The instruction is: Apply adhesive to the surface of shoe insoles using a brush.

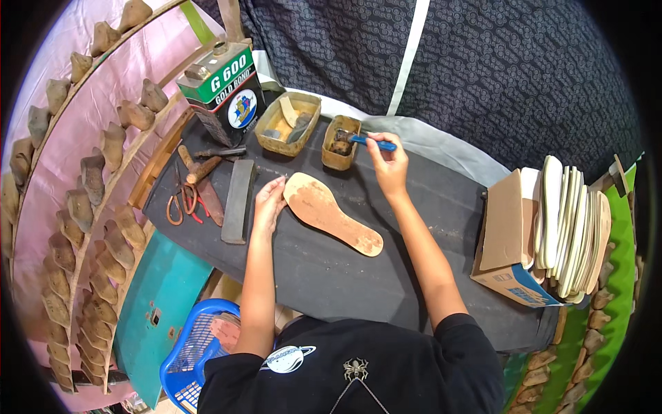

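A tan shoe insole [329, 212], stained brown over its wide end, lies slantwise on the dark worktable [331, 293]. My left hand [269, 201] grips the left edge of that wide end. Farther off, my right hand [389, 164] is closed round the blue handle of a brush [376, 142]. The brush head dips into a small tan tub [337, 161] with dark, sticky-looking stuff inside; its bristles are mostly hidden. Beside the tub stands a larger tan tray [277, 145] holding a few pale and grey pieces.
A green and black metal can [224, 93] stands at the far left. Near it lie a hammer [200, 169], scissors [176, 200] and a long grey block [238, 203]. At right, a cardboard box [502, 224] holds several soles. Racks of wooden shoe lasts [93, 179] line the left; a blue basket [183, 366] sits below.
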Motion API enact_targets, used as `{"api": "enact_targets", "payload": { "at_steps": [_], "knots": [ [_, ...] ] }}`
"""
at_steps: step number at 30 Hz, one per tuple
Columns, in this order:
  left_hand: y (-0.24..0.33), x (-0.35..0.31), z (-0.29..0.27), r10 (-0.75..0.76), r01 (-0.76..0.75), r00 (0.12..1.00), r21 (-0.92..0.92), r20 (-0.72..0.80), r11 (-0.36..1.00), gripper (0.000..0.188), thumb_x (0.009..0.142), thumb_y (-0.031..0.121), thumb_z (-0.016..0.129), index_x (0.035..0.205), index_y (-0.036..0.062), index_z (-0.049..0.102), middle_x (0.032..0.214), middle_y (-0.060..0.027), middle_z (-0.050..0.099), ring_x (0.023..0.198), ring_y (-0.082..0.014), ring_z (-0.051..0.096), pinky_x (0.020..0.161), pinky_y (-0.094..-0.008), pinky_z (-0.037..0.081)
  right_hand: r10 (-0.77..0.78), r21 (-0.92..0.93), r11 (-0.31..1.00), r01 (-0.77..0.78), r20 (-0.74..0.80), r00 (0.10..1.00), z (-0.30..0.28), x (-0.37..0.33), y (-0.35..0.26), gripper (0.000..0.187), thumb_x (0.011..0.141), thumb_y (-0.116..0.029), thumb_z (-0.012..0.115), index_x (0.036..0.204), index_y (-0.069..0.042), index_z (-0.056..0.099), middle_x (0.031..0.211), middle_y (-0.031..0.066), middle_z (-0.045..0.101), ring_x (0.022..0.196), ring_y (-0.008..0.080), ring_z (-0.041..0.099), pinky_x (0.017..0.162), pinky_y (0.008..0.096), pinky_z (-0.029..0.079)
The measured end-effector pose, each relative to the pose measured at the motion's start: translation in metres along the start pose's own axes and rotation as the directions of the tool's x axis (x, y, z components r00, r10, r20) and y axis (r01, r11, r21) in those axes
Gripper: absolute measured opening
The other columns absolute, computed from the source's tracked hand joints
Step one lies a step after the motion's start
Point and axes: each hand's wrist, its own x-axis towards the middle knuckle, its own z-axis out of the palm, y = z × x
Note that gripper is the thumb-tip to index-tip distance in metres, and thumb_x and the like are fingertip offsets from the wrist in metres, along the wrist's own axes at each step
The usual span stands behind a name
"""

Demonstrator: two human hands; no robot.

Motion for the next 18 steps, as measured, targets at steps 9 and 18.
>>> {"api": "enact_targets", "payload": {
  "at_steps": [9,18],
  "knots": [
    [0.000,0.003,-0.004,-0.006,0.006,1.000,-0.012,0.015,1.000,0.028,0.084,0.009,0.050,0.110,0.0002,0.045,0.097,-0.0085,0.057,0.087,-0.0151,0.057,0.075,-0.0264,0.046,-0.062,-0.265,0.960,0.089,0.108,0.992,0.018,0.014,0.031,0.021,0.075,-0.013,0.063,0.087,-0.001,0.052,0.080,0.0082,0.055,0.067,0.0151,0.056,0.060,0.0249,0.045],
    [0.002,0.002,-0.003,-0.005,0.005,1.000,0.003,0.028,1.000,0.031,0.084,0.007,0.047,0.113,-0.0022,0.042,0.096,-0.0106,0.057,0.087,-0.0161,0.057,0.076,-0.0274,0.046,-0.006,-0.348,0.936,0.050,0.125,0.992,0.016,0.013,0.035,0.019,0.077,-0.014,0.062,0.086,0.000,0.052,0.083,0.0063,0.055,0.073,0.0111,0.053,0.064,0.0227,0.045]
  ]
}}
